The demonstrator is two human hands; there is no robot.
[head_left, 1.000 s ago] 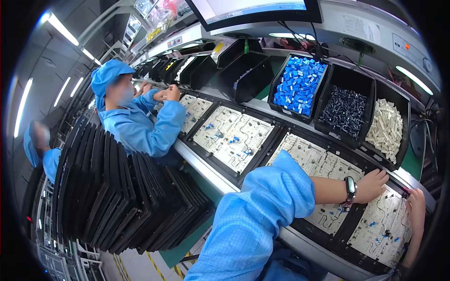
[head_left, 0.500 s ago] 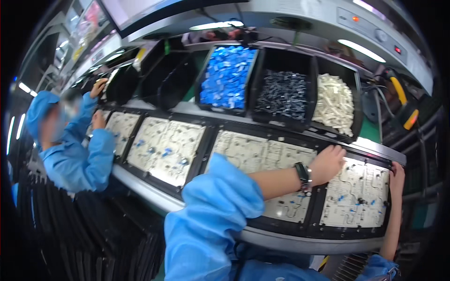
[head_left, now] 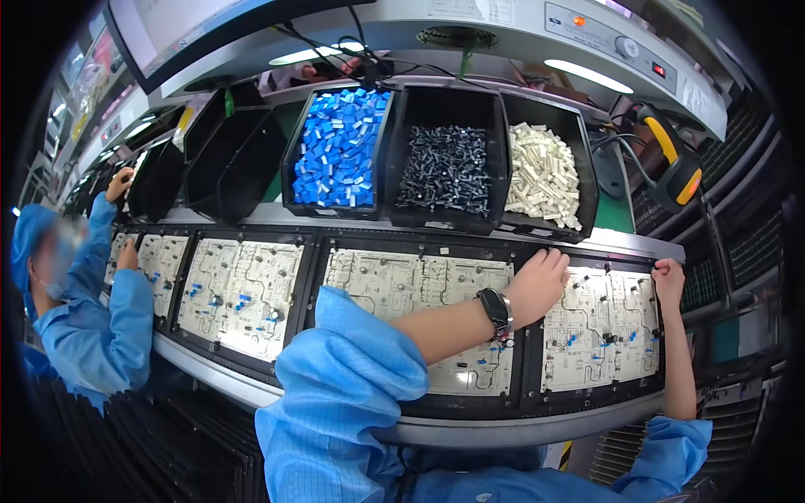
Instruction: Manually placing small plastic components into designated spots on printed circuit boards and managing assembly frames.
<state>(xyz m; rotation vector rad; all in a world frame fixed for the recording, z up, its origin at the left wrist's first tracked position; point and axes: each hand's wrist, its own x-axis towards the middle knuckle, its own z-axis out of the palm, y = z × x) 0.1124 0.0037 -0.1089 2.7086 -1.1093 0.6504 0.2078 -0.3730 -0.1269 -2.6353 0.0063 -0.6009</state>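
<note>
A white printed circuit board [head_left: 579, 356] with small blue and black parts lies in a black carrier frame [head_left: 533, 356] on the rail at the right. At the frame's upper left corner rests my left hand [head_left: 541, 287], its fingers bent together over the black edge; a dark watch [head_left: 495, 312] is on that wrist. My right hand [head_left: 668, 285] has its fingers curled at the upper right corner of the same frame. Fingertips of both hands are partly hidden. Under my left forearm, a wider circuit board [head_left: 377, 272] sits in its own frame and is partly covered.
Behind the boards stand black bins of blue parts [head_left: 340, 151], dark small parts [head_left: 444, 172] and white connectors [head_left: 543, 176]. A yellow and black scanner [head_left: 675, 163] stands at the right. Another board [head_left: 239, 293] lies leftward, where a co-worker in blue [head_left: 92, 318] reaches toward the bins.
The whole view has turned, so bins and boards appear farther left. Both my hands stay at the same frame; the right hand's fingers look more curled. The co-worker's hands remain near the bins.
</note>
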